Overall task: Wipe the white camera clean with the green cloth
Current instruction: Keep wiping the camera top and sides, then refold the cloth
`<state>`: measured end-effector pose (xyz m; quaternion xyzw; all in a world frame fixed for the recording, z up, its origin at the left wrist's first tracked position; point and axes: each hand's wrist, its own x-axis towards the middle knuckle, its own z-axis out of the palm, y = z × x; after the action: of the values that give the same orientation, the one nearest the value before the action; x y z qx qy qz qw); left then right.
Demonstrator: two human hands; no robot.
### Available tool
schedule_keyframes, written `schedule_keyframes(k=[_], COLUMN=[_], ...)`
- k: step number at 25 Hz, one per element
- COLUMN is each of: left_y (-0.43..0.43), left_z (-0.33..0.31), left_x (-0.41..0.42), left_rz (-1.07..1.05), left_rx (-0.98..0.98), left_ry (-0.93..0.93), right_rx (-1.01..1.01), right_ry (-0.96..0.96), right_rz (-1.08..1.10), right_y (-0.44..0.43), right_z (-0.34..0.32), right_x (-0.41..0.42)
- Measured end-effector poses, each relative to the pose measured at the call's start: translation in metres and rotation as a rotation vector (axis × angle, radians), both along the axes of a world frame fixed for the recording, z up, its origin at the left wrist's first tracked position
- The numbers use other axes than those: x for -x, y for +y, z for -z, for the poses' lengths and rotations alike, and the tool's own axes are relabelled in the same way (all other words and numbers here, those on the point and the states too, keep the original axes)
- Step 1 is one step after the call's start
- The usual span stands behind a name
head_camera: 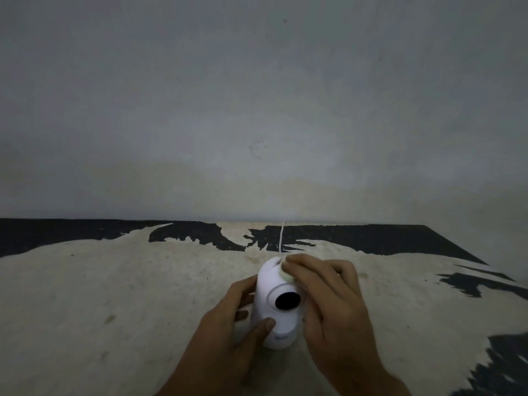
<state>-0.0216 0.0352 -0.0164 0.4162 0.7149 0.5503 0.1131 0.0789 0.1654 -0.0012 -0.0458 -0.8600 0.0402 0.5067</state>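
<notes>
Clearly the wiping is under way. The white camera (278,304) stands upright on the bench (114,295) between the two hands, its dark lens turned toward the person. The left hand (228,318) wraps around the camera's left side, thumb laid across the lower front and fingers curled behind — a steadying hold, closed on the body. The right hand (328,298) arches over the upper right of the camera, its fingers pressed together on the green cloth (285,274); only a pale wad of cloth shows beneath the fingertips, flattened against the top of the dome. A thin white cable (282,237) runs from behind the camera away from the hands toward the wall (257,110).

As for progress, I judge the task to be in its middle — the cloth is on the crown, while the lens face, the lower body under the left thumb and the base near the bench all lie clear of the cloth. Whether those parts are already clean cannot be told in this dim light; no dirt is visible on the white shell.
</notes>
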Motion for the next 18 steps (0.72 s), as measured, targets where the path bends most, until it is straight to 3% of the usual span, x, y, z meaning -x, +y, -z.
schedule_keyframes(k=[2,4,9,13,18], left_y=[-0.001,-0.002,0.002,0.000,-0.001], left_z=[0.001,0.002,0.001,0.003,0.002], left_x=[0.000,0.000,-0.001,0.001,0.000], left_rz=[0.009,0.016,-0.035,0.007,0.001], left_rx=[-0.022,-0.028,-0.006,-0.021,-0.019], left_ry=[0.023,0.034,0.003,0.032,0.026], right_rx=[0.097,0.015,-0.158,0.128,0.179], right_ry=[-0.009,-0.032,-0.083,-0.043,-0.065], right_rz=[0.063,0.121,0.015,0.038,-0.055], right_y=[0.012,0.014,-0.009,0.008,0.002], right_z=[0.003,0.001,-0.007,0.002,-0.002], right_x=[0.000,-0.003,-0.003,-0.001,-0.008])
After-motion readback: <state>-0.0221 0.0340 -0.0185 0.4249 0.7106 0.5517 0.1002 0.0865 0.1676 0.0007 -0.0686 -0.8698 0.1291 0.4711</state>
